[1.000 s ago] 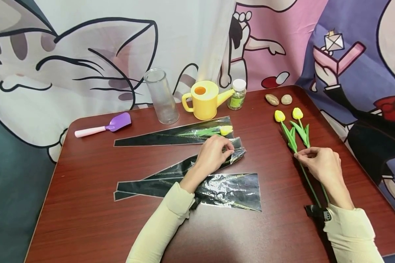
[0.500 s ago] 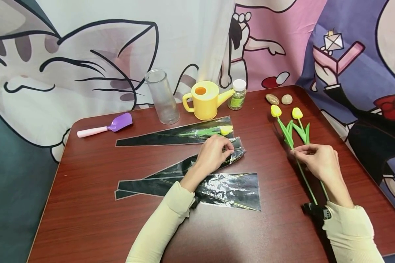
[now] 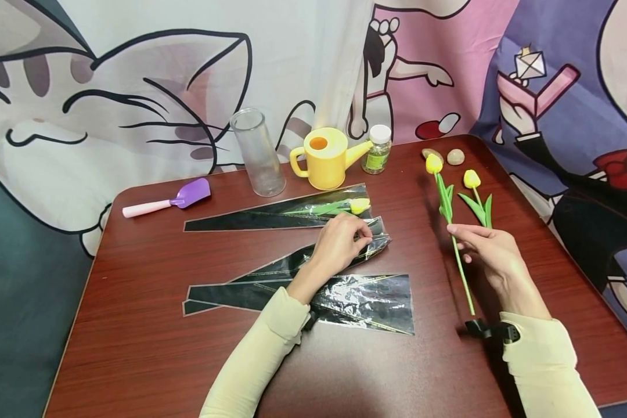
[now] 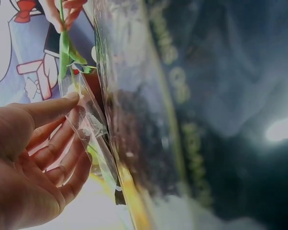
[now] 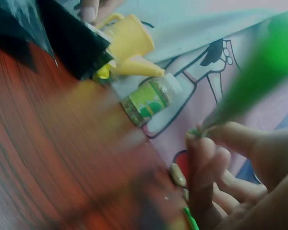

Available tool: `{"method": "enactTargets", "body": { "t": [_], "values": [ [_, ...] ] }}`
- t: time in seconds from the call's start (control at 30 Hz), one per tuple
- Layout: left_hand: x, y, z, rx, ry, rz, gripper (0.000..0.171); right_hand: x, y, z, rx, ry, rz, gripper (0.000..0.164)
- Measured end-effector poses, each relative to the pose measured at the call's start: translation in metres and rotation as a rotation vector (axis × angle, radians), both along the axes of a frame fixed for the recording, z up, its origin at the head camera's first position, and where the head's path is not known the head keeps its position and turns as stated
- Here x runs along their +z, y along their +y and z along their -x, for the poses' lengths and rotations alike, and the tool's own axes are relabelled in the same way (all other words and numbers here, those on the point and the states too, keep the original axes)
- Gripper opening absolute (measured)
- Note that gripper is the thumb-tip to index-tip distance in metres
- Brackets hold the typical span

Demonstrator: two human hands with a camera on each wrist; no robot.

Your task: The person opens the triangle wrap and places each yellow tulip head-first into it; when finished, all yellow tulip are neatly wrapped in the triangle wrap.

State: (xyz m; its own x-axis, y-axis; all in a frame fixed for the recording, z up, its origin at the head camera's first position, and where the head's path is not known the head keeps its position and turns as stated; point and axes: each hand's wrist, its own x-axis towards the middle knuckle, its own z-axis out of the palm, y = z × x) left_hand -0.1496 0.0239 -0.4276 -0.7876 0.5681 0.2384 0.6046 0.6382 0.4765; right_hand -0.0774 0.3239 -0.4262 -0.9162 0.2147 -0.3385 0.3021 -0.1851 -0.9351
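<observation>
In the head view my right hand (image 3: 493, 261) pinches the stem of a yellow tulip (image 3: 444, 200) just below its leaves, holding it above the table's right side. A second yellow tulip (image 3: 472, 179) lies beyond that hand, its lower stem hidden. My left hand (image 3: 337, 247) pinches the wide mouth of a black-and-clear plastic flower sleeve (image 3: 279, 268), and the left wrist view shows thumb and fingers at its clear edge. Nearer me lies another flower sleeve (image 3: 366, 302), partly under the left forearm. Behind the left hand, a third sleeve (image 3: 235, 222) has a yellow tulip (image 3: 359, 206) inside.
Along the back of the brown table (image 3: 136, 337) stand a clear glass vase (image 3: 261, 159), a yellow watering can (image 3: 326, 162) and a white-capped jar (image 3: 377, 151). A purple shovel (image 3: 190, 193) lies at left. A pale stone (image 3: 456, 157) sits at the back right beside another stone.
My right hand has lifted one tulip and moved it left, away from the other tulip, which stays on the table. The left hand has kept its place on the sleeve.
</observation>
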Motion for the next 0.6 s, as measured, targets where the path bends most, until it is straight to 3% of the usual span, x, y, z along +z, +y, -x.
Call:
{"method": "enactTargets", "body": {
  "t": [0.37,0.6],
  "values": [
    [0.000,0.000,0.000,-0.014,-0.005,-0.001,0.004,-0.001,-0.011,0.007,-0.272,0.056,0.495,0.008],
    [0.003,-0.002,0.000,-0.003,0.000,0.007,0.005,0.001,-0.017,0.012,-0.483,0.055,0.607,0.009]
  ]
}}
